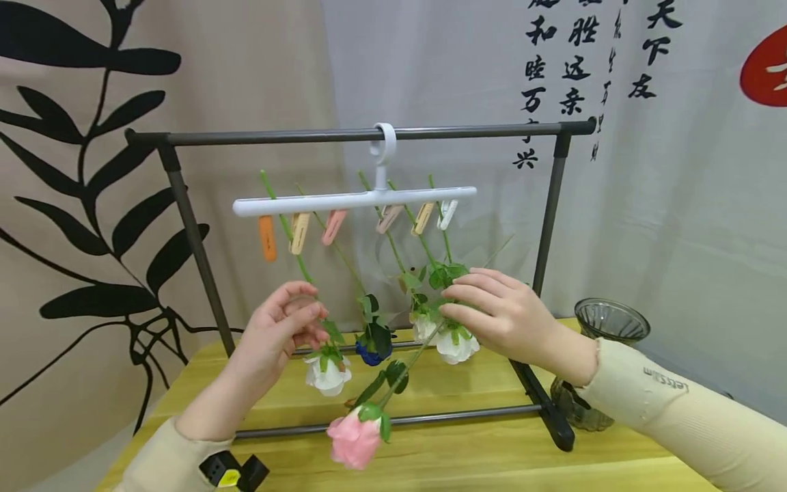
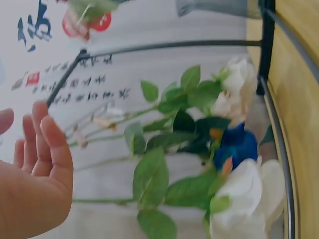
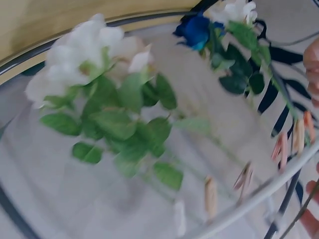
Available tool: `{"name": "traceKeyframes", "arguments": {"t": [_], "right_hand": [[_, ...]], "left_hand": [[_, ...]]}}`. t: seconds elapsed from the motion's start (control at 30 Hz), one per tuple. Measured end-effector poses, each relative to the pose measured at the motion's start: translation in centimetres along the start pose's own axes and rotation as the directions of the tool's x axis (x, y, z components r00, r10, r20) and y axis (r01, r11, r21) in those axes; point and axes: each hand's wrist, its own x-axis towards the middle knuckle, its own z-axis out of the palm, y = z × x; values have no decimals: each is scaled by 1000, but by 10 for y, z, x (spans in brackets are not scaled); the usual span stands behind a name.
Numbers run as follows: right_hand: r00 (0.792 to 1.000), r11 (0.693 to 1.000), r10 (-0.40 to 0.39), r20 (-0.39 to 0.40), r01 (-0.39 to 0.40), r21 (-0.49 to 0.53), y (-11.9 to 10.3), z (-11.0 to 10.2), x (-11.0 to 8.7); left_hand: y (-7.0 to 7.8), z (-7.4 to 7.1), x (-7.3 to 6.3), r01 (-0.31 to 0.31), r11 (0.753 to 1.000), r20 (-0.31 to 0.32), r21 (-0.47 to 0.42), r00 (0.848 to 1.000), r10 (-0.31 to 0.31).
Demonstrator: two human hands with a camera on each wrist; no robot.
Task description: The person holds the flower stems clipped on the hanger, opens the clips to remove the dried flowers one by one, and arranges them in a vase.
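My right hand (image 1: 498,311) pinches the stem (image 1: 427,344) of a pink rose (image 1: 355,437), which hangs head down in front of the rack. The thin stem end shows above the knuckles. My left hand (image 1: 289,324) holds nothing; its fingers are loosely bent beside the stem of a white rose (image 1: 328,374). In the left wrist view that hand (image 2: 40,174) is apart from the leaves. A white hanger (image 1: 344,201) carries colored clips, with a blue rose (image 1: 373,347) and more white roses (image 1: 457,345) hanging upside down. An orange clip (image 1: 267,238) at its left end has no stem showing.
The hanger hooks over a dark metal rack (image 1: 264,138) standing on a wooden table (image 1: 467,451). A glass vase (image 1: 611,321) stands right of the rack, partly behind my right forearm. A curtain (image 1: 430,82) with writing and leaf prints hangs behind.
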Motion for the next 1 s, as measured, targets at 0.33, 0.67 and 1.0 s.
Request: {"name": "traceKeyframes", "arguments": {"t": [0.33,0.67,1.0], "right_hand": [[955,960,280,-95,-281,0,16,-45,-13],[871,871,491,1,-491,4,28,-61,-36],[748,750,661,64,-662,-14,32,-66,-52]], "left_hand": [[-4,-33,22,10,1000,-265,-4,964,-10],[-9,-40,48,1,998,-384,59,923,22],[-3,-33,66,-51,998,-402,-38,915,32]]}}
